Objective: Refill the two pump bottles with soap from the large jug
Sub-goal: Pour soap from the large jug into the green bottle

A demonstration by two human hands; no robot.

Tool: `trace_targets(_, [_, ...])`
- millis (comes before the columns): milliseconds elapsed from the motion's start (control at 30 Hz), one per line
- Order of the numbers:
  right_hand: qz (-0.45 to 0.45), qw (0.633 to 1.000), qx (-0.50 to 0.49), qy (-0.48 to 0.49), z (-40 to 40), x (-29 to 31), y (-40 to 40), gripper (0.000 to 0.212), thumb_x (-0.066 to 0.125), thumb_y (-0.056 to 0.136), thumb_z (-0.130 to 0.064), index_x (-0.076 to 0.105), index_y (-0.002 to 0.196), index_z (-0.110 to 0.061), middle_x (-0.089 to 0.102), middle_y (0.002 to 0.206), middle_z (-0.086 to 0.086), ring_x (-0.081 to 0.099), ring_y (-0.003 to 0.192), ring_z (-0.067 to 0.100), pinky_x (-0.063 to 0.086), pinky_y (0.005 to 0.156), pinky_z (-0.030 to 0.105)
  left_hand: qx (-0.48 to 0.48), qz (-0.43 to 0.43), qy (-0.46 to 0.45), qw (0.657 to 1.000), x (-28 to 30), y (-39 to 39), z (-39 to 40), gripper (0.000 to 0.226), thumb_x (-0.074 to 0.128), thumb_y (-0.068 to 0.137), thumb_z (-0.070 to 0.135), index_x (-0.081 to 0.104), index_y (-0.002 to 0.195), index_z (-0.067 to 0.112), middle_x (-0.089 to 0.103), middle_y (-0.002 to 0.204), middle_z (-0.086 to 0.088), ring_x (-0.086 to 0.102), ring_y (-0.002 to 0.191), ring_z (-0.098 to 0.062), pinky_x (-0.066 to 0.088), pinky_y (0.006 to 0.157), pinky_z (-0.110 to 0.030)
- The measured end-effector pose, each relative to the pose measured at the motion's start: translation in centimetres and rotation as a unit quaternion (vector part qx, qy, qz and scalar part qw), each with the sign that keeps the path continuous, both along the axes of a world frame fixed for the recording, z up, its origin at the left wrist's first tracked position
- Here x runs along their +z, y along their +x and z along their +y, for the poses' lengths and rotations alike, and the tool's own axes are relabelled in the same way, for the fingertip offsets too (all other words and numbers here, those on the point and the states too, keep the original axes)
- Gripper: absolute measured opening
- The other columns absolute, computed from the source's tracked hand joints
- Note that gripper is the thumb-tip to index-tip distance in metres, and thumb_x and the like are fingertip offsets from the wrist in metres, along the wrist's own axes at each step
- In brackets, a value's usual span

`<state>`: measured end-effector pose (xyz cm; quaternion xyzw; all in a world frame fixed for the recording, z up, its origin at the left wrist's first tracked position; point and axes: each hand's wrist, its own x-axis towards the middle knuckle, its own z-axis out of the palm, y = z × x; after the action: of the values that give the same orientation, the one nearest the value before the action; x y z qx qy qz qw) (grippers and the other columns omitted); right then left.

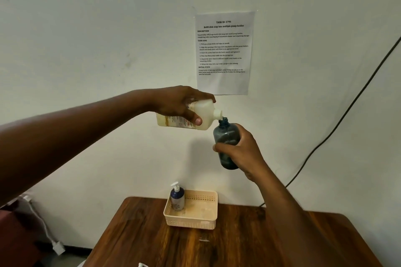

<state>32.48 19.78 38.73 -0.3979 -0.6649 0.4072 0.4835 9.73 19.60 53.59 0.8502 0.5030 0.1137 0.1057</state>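
I count two pump bottles and one jug: a dark smoky translucent plastic bottle (226,143) with its neck open, held up in front of the wall, and a navy bottle with a white pump head (177,197) standing upright in the back left corner of a single beige perforated plastic basket (196,219) on the brown wooden table (165,243). The large cream translucent plastic jug with a printed label (201,115) lies nearly on its side in the air, its white spout touching the rim of the dark bottle's open neck. Behind them a printed task sheet (224,52) is stuck to the white wall, a black cable (347,112) runs down on the right, and a white plug on its cord (58,247) hangs low on the left. My left hand (180,104) wraps over the jug's top, thumb pressed against the label side, hiding much of its body. My right hand (243,154) curls around the dark bottle's lower half, thumb across the front
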Motion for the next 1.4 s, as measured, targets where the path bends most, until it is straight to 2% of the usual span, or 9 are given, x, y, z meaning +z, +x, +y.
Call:
trace_targets(67, [0.002,1.0,0.001,0.001,-0.1,0.1,0.1,0.061,0.084,0.076,-0.019,0.054,0.128,-0.031,0.061,0.12,-0.002,0.06,0.103,0.014,0.053,0.072,0.023,0.001,-0.001,0.002,1.0,0.1,0.0,0.0,0.074,0.083,0.085,0.036,0.048,0.15,0.037,0.065,0.131,0.003,0.064,0.11,-0.019,0.054,0.085,-0.019])
trace_targets(233, [0.001,1.0,0.001,0.004,-0.2,0.3,0.0,0.062,0.084,0.076,-0.02,0.054,0.129,-0.031,0.06,0.12,-0.003,0.061,0.105,0.015,0.054,0.075,0.025,-0.002,-0.003,-0.002,1.0,0.3,-0.1,-0.1,0.073,0.083,0.085,0.035,0.049,0.149,0.038,0.066,0.131,0.003,0.065,0.111,-0.02,0.056,0.092,-0.029])
trace_targets(333, [-0.001,1.0,0.002,0.005,-0.2,0.4,0.0,0.062,0.084,0.076,-0.02,0.053,0.129,-0.031,0.06,0.12,-0.004,0.06,0.106,0.017,0.054,0.076,0.025,-0.004,0.004,0.001,1.0,0.5,-0.2,-0.1,0.073,0.083,0.084,0.037,0.049,0.148,0.04,0.066,0.129,0.005,0.065,0.109,-0.018,0.056,0.091,-0.029])
trace_targets(500, [0.003,1.0,0.005,0.013,-0.3,0.7,0.0,0.057,0.084,0.076,-0.019,0.055,0.122,-0.034,0.061,0.11,-0.013,0.061,0.099,0.011,0.051,0.069,0.02,-0.004,0.01,-0.001,1.0,0.7,-0.2,0.0,0.074,0.084,0.083,0.04,0.049,0.148,0.042,0.067,0.128,0.005,0.065,0.11,-0.016,0.056,0.09,-0.028])
trace_targets(867, [-0.001,1.0,0.003,0.019,0.0,0.9,-0.1,0.058,0.084,0.077,-0.021,0.05,0.121,-0.039,0.056,0.109,-0.018,0.059,0.097,0.009,0.047,0.066,0.015,-0.006,0.022,0.005,1.0,1.3,-0.4,0.4,0.076,0.084,0.083,0.041,0.046,0.15,0.042,0.064,0.133,0.007,0.063,0.114,-0.018,0.055,0.098,-0.035])
trace_targets(967, [-0.002,1.0,0.004,0.023,0.0,0.9,-0.1,0.057,0.084,0.077,-0.021,0.05,0.119,-0.039,0.056,0.106,-0.022,0.059,0.096,0.007,0.046,0.066,0.014,-0.006,0.025,0.005,1.0,1.3,-0.4,0.5,0.076,0.083,0.084,0.042,0.046,0.15,0.043,0.064,0.131,0.008,0.063,0.112,-0.016,0.055,0.095,-0.032])
trace_targets(1133, [-0.002,1.0,0.006,0.023,0.1,1.0,-0.3,0.057,0.084,0.078,-0.02,0.05,0.12,-0.038,0.056,0.106,-0.021,0.059,0.096,0.008,0.047,0.067,0.015,-0.001,0.032,0.01,0.999,1.4,-0.5,0.5,0.077,0.082,0.084,0.043,0.044,0.151,0.044,0.063,0.129,0.01,0.062,0.106,-0.008,0.05,0.083,-0.02])
trace_targets(1400, [-0.001,1.0,0.005,0.023,0.2,1.0,-0.4,0.056,0.084,0.076,-0.02,0.052,0.118,-0.038,0.056,0.106,-0.021,0.059,0.094,0.009,0.047,0.067,0.016,0.0,0.029,0.013,0.999,1.5,-0.6,0.7,0.077,0.083,0.084,0.042,0.045,0.151,0.042,0.062,0.129,0.011,0.061,0.106,-0.006,0.047,0.081,-0.015])
